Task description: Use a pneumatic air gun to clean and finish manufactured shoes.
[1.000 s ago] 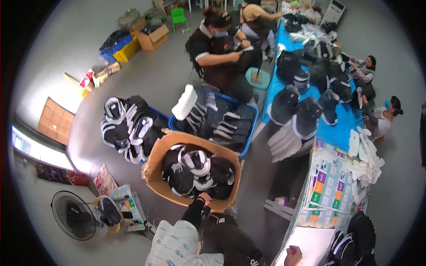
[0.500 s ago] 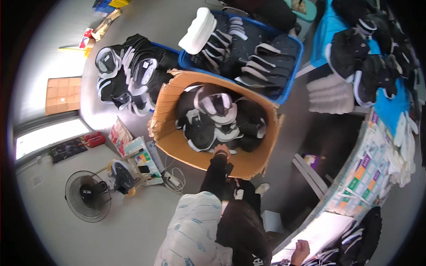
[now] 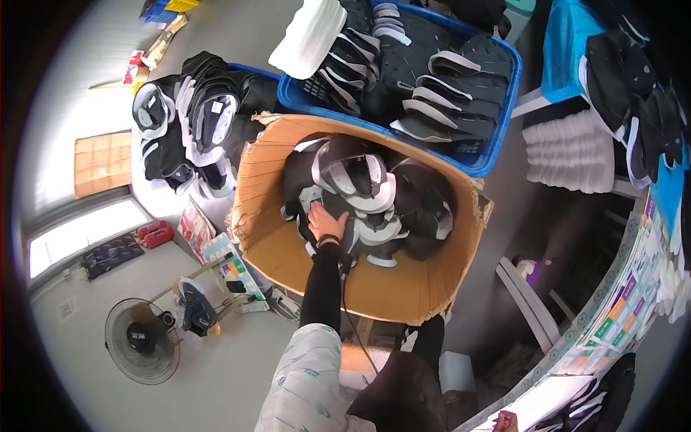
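Note:
My left hand (image 3: 325, 222) reaches into a large open cardboard box (image 3: 288, 263). Its fingers are spread, with the thumb apart, over black shoe uppers with pale grey linings (image 3: 363, 183) piled inside. The hand lies on or just above the pile; nothing is lifted. A dark wristband circles that wrist. At the lower edge, by the table's white surface, part of my right hand (image 3: 506, 421) shows with its fingers curled. Whatever it may hold is hidden.
Behind the box stands a blue crate (image 3: 497, 137) with rows of black and grey pieces and a white stack (image 3: 309, 39). More uppers (image 3: 209, 115) are heaped at left. A fan (image 3: 142, 340) is lower left; a curved table (image 3: 576, 338) runs along the right.
My left hand has moved deeper into the box and left, from near its front wall onto the uppers, fingers now spread. The view has shifted closer. My right hand sits lower in view.

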A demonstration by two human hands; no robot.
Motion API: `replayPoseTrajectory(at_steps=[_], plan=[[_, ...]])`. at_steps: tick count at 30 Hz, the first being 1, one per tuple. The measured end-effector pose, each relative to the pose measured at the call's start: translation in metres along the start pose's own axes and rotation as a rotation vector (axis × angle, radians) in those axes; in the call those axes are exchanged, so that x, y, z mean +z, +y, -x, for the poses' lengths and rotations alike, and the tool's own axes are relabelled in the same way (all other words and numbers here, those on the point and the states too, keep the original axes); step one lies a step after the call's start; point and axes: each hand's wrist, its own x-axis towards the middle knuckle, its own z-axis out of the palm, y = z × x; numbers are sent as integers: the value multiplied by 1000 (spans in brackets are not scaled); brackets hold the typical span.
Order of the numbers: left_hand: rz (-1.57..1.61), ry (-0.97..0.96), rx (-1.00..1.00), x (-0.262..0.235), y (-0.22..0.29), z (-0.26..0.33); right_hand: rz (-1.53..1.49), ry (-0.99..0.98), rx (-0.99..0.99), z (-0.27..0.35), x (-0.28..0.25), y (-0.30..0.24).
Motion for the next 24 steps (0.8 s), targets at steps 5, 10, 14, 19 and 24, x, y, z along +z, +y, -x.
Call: replayPoseTrajectory(at_steps=[5, 10, 14, 19, 24], plan=[[181, -262, -274, 5, -28, -74, 169, -71, -180, -7, 9, -58], [572, -192, -43, -32, -8, -11, 119, 6, -257, 2, 2, -32], [1297, -416, -72, -156, -18, 43, -37, 9, -323, 28, -39, -70], [1994, -964, -204, -344, 50, 170, -210, 57, -573, 42, -70, -59], [1863, -1758, 122, -375, 118, 303, -394, 318, -808, 68, -94, -35]])
